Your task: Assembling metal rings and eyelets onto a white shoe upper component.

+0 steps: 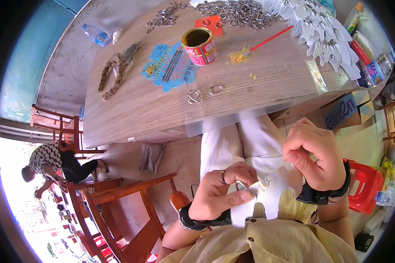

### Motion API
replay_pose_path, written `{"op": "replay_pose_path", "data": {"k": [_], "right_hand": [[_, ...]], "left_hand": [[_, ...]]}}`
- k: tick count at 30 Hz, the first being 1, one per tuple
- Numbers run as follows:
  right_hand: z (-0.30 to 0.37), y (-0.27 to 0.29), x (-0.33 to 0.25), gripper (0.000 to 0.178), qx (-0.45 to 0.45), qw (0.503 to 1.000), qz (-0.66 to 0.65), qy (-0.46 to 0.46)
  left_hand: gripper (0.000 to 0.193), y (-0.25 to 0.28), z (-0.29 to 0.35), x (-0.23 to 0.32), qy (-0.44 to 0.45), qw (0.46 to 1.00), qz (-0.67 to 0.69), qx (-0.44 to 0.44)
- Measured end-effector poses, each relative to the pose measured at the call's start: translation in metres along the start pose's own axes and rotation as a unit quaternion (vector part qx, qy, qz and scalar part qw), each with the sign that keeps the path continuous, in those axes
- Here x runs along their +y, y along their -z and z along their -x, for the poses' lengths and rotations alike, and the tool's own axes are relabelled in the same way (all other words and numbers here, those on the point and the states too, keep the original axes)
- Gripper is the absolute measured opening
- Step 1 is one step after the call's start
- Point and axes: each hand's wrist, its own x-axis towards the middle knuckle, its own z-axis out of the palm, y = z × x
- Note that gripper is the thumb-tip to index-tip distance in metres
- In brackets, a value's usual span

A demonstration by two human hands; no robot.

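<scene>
Over my lap, my left hand (229,191) pinches a flat white cut-out piece (267,202) with rounded notches along its edge. A metal ring (240,185) shows between its thumb and fingers, beside the piece. Just to the right, my right hand (316,151) is raised with its fingers curled and thumb pressed to them; whatever it holds, if anything, is too small to make out. Near the table's front edge lie several loose oval rings (215,89). Behind them stands an open can (205,49) with a pink label, and a red-handled brush (270,39) rests in yellow glue.
Heaps of metal rings (232,14) cover the far edge. White pieces with rings (322,39) overlap at the right. Wrapped-handle pliers (114,76), a blue card (169,68) and a water bottle (96,35) lie leftward. A red stool (365,186) stands right; another person (52,162) sits left.
</scene>
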Motion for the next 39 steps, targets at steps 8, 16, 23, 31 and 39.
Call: {"op": "replay_pose_path", "data": {"k": [8, 16, 23, 31, 39], "right_hand": [[0.000, 0.005, -0.002, 0.006, -0.004, 1.000, 0.004, -0.010], [0.004, 0.003, 0.003, 0.006, -0.007, 1.000, 0.007, -0.001], [0.005, 0.001, 0.008, 0.004, -0.014, 1.000, 0.000, -0.010], [-0.005, -0.005, 0.009, 0.001, 0.027, 0.999, -0.005, -0.046], [-0.015, -0.005, 0.008, 0.002, 0.080, 0.995, -0.033, -0.048]], "left_hand": [[0.014, 0.001, -0.002, 0.002, -0.002, 0.999, -0.040, -0.022], [0.012, -0.006, -0.006, -0.004, 0.005, 0.991, -0.130, 0.010], [0.015, 0.001, -0.005, -0.008, 0.051, 0.994, -0.089, 0.036], [0.104, 0.023, -0.012, -0.044, -0.031, 0.944, 0.310, -0.109], [0.123, 0.018, -0.021, -0.023, -0.050, 0.961, 0.261, 0.072]]}}
